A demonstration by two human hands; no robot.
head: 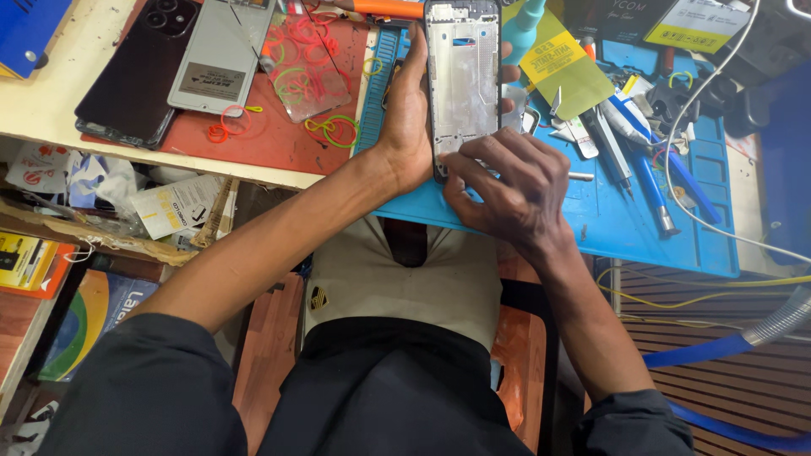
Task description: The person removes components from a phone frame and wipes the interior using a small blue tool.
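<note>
Phone middle frame (462, 80), bare metal, screen and back removed, stands with long axis running away from the person, lower end toward the body, over the blue silicone work mat (650, 228). Left hand (407, 127) wraps the frame's left long edge, grip closed on it, thumb on one side, fingers curled behind; fingertips peek out on the right edge. Right hand (507, 186) sits at the frame's lower end, nearer the body, fingers bent down and pinching or pressing at the bottom edge; whether anything small is held between the fingertips can't be told. So frame lies just ahead of the right hand, touching it, and beside the left palm.

Outward: tweezers (610, 145) and blue-handled tools (646, 173) lie on the mat right of the hands, close but apart. Yellow sheet (562, 63) beyond the frame, to the right. White cable (701, 93) loops across the mat's far right. Left on the tabletop: red mat (262, 139) with loose rubber bands (331, 127), a black phone back (135, 72), a grey phone panel (221, 55). Grey corrugated hose (781, 317) at lower right.
</note>
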